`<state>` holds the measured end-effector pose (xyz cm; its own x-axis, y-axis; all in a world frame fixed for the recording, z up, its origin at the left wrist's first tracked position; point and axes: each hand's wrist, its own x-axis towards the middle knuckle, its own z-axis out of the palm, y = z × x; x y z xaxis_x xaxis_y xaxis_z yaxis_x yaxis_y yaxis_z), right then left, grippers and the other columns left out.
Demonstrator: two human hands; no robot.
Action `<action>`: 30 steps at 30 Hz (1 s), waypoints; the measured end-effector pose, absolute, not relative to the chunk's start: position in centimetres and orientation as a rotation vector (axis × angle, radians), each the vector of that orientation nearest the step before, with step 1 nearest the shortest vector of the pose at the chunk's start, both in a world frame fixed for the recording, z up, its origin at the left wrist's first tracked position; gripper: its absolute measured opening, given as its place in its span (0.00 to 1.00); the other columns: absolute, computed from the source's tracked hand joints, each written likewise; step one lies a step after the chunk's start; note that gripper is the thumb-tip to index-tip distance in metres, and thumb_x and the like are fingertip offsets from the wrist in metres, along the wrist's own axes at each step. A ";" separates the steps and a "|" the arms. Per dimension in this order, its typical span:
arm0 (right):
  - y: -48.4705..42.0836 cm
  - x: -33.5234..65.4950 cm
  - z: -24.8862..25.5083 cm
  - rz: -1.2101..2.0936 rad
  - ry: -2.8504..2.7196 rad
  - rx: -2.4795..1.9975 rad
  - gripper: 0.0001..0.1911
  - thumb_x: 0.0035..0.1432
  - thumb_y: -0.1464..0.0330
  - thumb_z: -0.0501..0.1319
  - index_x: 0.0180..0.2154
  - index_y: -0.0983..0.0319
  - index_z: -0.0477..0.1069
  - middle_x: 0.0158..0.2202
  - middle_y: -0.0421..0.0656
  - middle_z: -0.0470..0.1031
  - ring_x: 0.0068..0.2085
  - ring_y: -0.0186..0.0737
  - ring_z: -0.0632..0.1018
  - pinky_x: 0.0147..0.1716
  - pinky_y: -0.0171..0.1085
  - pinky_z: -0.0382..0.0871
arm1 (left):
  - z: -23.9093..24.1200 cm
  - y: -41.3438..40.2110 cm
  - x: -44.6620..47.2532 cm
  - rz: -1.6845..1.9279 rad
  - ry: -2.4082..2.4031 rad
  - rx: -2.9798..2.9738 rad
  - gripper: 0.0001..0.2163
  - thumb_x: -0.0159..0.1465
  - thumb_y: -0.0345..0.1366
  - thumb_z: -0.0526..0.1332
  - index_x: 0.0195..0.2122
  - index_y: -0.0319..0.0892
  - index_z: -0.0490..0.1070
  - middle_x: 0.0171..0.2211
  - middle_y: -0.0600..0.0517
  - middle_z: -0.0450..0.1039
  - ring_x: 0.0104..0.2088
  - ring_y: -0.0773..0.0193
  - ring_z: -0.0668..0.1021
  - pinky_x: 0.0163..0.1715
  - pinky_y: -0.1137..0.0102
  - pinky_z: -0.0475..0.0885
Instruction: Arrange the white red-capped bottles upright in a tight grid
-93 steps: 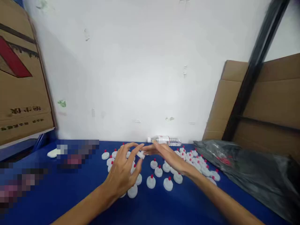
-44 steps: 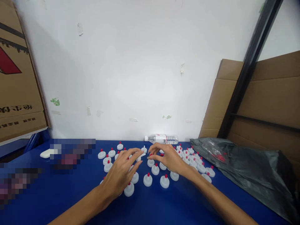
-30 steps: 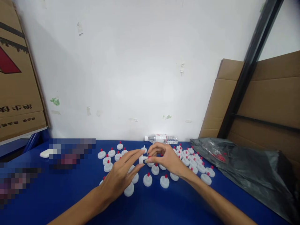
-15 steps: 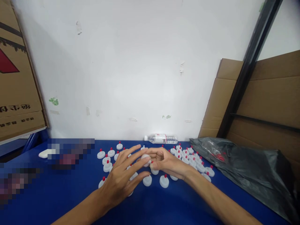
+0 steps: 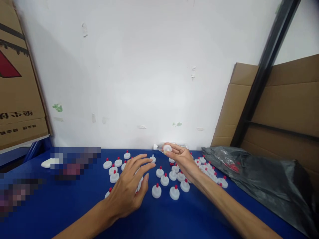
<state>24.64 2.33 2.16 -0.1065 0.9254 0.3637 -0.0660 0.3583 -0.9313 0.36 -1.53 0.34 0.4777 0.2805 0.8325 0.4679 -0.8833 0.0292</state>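
Between the thumb and fingers of my right hand (image 5: 183,159) is a white round cap (image 5: 167,149), raised above the table in front of the lying bottle; its red tip, if any, is hidden. My left hand (image 5: 129,186) is open with fingers apart, over the left part of the caps, hiding some of them. Several white caps with red tips stand around, such as a near cap (image 5: 156,191) and another near cap (image 5: 174,193). One white nozzle cap (image 5: 153,159) just past my left fingertips shows no red tip.
A clear plastic bottle (image 5: 184,146) lies by the wall, partly behind my right hand. Dark plastic sheeting (image 5: 269,186) with a small bag of red pieces (image 5: 233,166) covers the right side. A white object (image 5: 48,163) lies at left. Cardboard boxes (image 5: 22,93) flank the blue table (image 5: 74,205).
My right hand has moved up and back, away from my left hand, with the white cap in it. My left hand has shifted slightly, still open. Caps formerly hidden by my right hand now show.
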 end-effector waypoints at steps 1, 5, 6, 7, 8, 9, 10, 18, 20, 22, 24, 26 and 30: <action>2.3 24.6 2.1 1.016 -1.452 -0.857 0.30 0.51 0.54 0.74 0.52 0.59 0.75 0.49 0.47 0.82 0.53 0.50 0.81 0.58 0.48 0.70 | 0.3 -1.5 0.4 -1.360 -0.651 -2.522 0.20 0.67 0.23 0.54 0.58 0.44 0.66 0.56 0.44 0.73 0.63 0.53 0.68 0.60 0.54 0.69; 2.3 24.5 2.1 0.864 -1.616 -0.946 0.25 0.57 0.51 0.70 0.50 0.57 0.72 0.43 0.45 0.82 0.47 0.46 0.82 0.49 0.45 0.74 | 0.3 -1.4 0.4 -1.342 -0.660 -2.530 0.19 0.67 0.23 0.53 0.58 0.43 0.66 0.55 0.44 0.72 0.63 0.54 0.68 0.60 0.55 0.69; 2.3 24.6 2.0 0.801 -1.655 -0.971 0.22 0.57 0.51 0.69 0.47 0.57 0.73 0.43 0.44 0.82 0.46 0.45 0.82 0.48 0.44 0.74 | 0.3 -1.4 0.4 -1.338 -0.662 -2.532 0.19 0.67 0.23 0.53 0.57 0.43 0.66 0.55 0.44 0.72 0.63 0.54 0.68 0.60 0.55 0.69; 2.4 24.7 2.0 0.733 -1.695 -0.998 0.19 0.58 0.51 0.68 0.43 0.57 0.74 0.43 0.44 0.81 0.46 0.45 0.82 0.48 0.45 0.73 | 0.3 -1.4 0.4 -1.334 -0.666 -2.535 0.19 0.67 0.23 0.53 0.57 0.43 0.66 0.55 0.44 0.72 0.63 0.54 0.68 0.60 0.56 0.69; 2.4 24.8 1.9 0.661 -1.734 -1.027 0.17 0.58 0.51 0.68 0.39 0.57 0.74 0.45 0.44 0.81 0.47 0.46 0.81 0.50 0.46 0.72 | 0.3 -1.4 0.5 -1.328 -0.671 -2.541 0.19 0.68 0.23 0.53 0.58 0.43 0.65 0.55 0.44 0.72 0.62 0.54 0.68 0.60 0.56 0.69; 2.4 24.9 1.8 0.587 -1.770 -1.060 0.16 0.58 0.52 0.68 0.35 0.57 0.75 0.48 0.45 0.80 0.49 0.48 0.80 0.53 0.47 0.69 | 0.3 -1.4 0.5 -1.325 -0.677 -2.547 0.19 0.68 0.23 0.52 0.58 0.44 0.65 0.55 0.44 0.72 0.62 0.54 0.68 0.59 0.56 0.69; 2.5 25.0 1.7 0.513 -1.802 -1.095 0.15 0.58 0.53 0.69 0.33 0.57 0.76 0.50 0.45 0.80 0.53 0.50 0.78 0.56 0.49 0.66 | 0.3 -1.3 0.5 -1.321 -0.683 -2.553 0.19 0.68 0.23 0.52 0.58 0.44 0.65 0.55 0.44 0.72 0.62 0.54 0.68 0.59 0.56 0.69; 3.2 25.4 0.8 0.149 -1.955 -1.281 0.15 0.64 0.55 0.64 0.32 0.56 0.82 0.32 0.42 0.81 0.35 0.46 0.78 0.40 0.43 0.67 | 0.0 -1.3 0.5 -1.297 -0.689 -2.584 0.18 0.68 0.22 0.52 0.56 0.44 0.66 0.54 0.45 0.72 0.62 0.54 0.68 0.59 0.55 0.68; 3.3 25.4 0.6 0.148 -2.013 -1.293 0.13 0.64 0.56 0.65 0.32 0.56 0.82 0.29 0.40 0.81 0.31 0.43 0.78 0.36 0.41 0.67 | 0.0 -1.2 0.4 -1.292 -0.687 -2.584 0.18 0.68 0.22 0.52 0.56 0.44 0.67 0.54 0.45 0.72 0.61 0.54 0.68 0.59 0.55 0.68; 3.3 25.5 0.4 0.144 -2.060 -1.299 0.12 0.64 0.58 0.66 0.33 0.56 0.82 0.30 0.40 0.82 0.31 0.42 0.79 0.35 0.40 0.68 | 0.0 -1.2 0.4 -1.288 -0.689 -2.580 0.18 0.68 0.22 0.52 0.56 0.44 0.67 0.53 0.45 0.72 0.61 0.54 0.68 0.59 0.55 0.69; 3.0 25.5 0.4 0.117 -2.089 -1.291 0.11 0.65 0.58 0.65 0.37 0.56 0.82 0.34 0.41 0.84 0.36 0.45 0.81 0.40 0.41 0.69 | 0.0 -1.1 0.5 -1.284 -0.695 -2.568 0.18 0.68 0.22 0.52 0.56 0.44 0.67 0.53 0.45 0.72 0.61 0.54 0.69 0.58 0.55 0.69; 2.9 25.4 0.7 0.084 -2.122 -1.258 0.14 0.69 0.57 0.60 0.43 0.57 0.81 0.43 0.44 0.83 0.46 0.48 0.80 0.49 0.44 0.68 | -0.1 -1.1 0.5 -1.277 -0.705 -2.555 0.19 0.67 0.22 0.52 0.56 0.44 0.67 0.53 0.45 0.72 0.61 0.53 0.69 0.58 0.55 0.69; 3.8 24.4 1.3 0.104 -2.264 -1.153 0.20 0.74 0.57 0.51 0.50 0.56 0.78 0.57 0.46 0.77 0.61 0.51 0.72 0.62 0.50 0.59 | -0.2 -0.9 0.4 -1.251 -0.772 -2.540 0.19 0.67 0.23 0.52 0.57 0.45 0.67 0.55 0.46 0.72 0.62 0.53 0.68 0.59 0.53 0.68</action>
